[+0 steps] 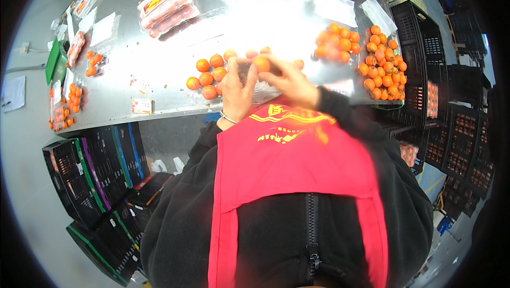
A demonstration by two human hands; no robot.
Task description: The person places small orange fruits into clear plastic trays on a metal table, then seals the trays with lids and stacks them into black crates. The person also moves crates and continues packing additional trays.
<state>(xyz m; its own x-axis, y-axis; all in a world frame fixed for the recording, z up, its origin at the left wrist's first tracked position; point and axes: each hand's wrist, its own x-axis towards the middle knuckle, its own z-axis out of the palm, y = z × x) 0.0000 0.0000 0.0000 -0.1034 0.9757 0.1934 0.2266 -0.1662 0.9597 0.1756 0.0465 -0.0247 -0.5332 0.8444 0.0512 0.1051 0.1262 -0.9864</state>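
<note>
A round orange fruit (261, 64) is pinched between the thumb and fingers of my right hand (296, 83), just above the metal table. Close beside it on the left, my left hand (235, 94) is curled with thumb and fingers drawn together. What its fingers grip is hidden. Several more orange fruits (206, 79) sit in a loose group to the left of my left hand, and a few show behind my fingers. Clear plastic (264, 92) shows under my hands near the table's front edge.
Orange fruits are heaped at the right in a near pile (383, 73) and a blurred farther group (337, 43). Sealed packs (167, 9) lie at the back left. Black crates (93, 168) stand below the table at left; more crates (419, 54) stand at right.
</note>
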